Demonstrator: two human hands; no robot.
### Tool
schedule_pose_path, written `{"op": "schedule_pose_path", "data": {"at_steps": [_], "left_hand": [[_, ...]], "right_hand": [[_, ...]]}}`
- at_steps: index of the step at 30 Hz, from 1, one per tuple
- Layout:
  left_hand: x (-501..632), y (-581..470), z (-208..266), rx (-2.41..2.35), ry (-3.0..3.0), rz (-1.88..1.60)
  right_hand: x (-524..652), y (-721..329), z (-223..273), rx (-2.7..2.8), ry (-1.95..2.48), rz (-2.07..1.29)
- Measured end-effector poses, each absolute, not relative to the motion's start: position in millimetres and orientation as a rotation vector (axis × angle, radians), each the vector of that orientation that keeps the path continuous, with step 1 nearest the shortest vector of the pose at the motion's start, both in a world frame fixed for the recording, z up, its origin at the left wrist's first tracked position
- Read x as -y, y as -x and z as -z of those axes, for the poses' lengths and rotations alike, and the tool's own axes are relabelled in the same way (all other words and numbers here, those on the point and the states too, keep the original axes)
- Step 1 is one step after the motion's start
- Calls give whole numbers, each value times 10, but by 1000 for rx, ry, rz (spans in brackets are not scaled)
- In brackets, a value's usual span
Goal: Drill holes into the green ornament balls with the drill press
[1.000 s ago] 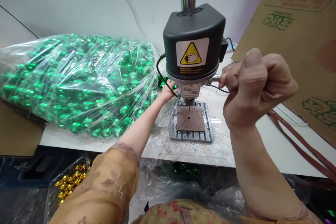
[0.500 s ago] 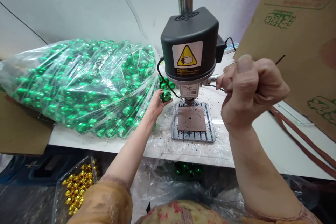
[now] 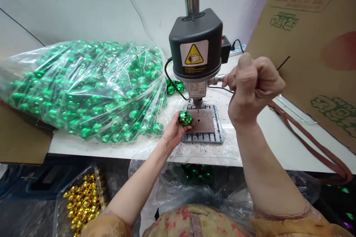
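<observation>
A shiny green faceted ball (image 3: 185,117) sits in the closed fingers of my left hand (image 3: 175,130), over the left part of the brown plate (image 3: 205,121). That plate has a small hole and lies on the slotted metal base (image 3: 218,133) of a bench drill press (image 3: 196,46). Above the plate is the chuck (image 3: 197,101), with the ball to its lower left. My right hand (image 3: 251,85) is closed in a fist around the drill press's feed handle (image 3: 283,63), whose thin dark end sticks out past the knuckles.
A clear bag of green balls (image 3: 91,92) fills the left of the table (image 3: 89,148). Loose green balls (image 3: 175,87) lie behind the drill. Cardboard (image 3: 308,44) and a brown strap (image 3: 311,142) are at right. A clear tub of gold balls (image 3: 83,200) stands below left.
My left hand has brought the green ball from beside the bag, right and nearer, to the drill's plate. The right hand keeps its hold on the handle. The view has shifted slightly.
</observation>
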State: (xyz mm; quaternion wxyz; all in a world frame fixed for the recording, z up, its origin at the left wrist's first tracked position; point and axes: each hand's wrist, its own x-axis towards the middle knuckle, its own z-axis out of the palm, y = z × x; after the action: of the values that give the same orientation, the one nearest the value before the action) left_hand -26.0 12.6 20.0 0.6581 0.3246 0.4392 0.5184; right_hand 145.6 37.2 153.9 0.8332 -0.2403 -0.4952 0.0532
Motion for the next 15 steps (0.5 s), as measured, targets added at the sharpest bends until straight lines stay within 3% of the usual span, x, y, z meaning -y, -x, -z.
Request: {"op": "schedule_pose_path", "data": {"at_steps": [15], "left_hand": [[-348, 225, -37, -1123, -1148, -1345]], "right_hand": [[-332, -1464, -1542, 1082, 495, -123]]}}
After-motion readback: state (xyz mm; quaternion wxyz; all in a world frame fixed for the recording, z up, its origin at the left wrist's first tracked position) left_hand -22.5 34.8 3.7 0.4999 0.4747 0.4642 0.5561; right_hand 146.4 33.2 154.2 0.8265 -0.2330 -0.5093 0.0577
